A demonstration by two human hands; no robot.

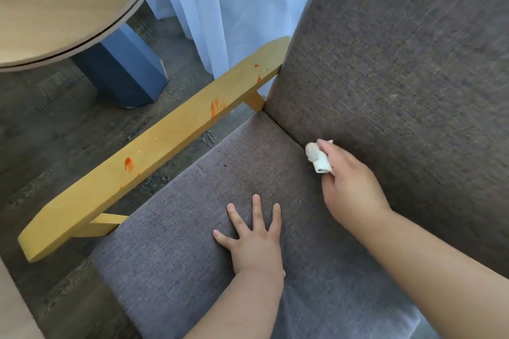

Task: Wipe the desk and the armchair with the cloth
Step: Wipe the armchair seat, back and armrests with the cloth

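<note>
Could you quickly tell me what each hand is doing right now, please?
Left hand: open, flat on the seat cushion.
Right hand: grips the cloth.

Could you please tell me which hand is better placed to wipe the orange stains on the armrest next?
Probably the right hand: its fingers grip the cloth. The left hand is nearer the armrest and its orange stains, but lies flat and empty on the seat cushion.

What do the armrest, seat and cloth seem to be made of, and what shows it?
Armrest: likely wood, painted or stained yellow, matt; flat plank edges, orange smears sitting on top.
Seat: woven grey-brown fabric; visible thread grain.
Cloth: white, soft, crumpled; fabric or paper, unclear.
</note>
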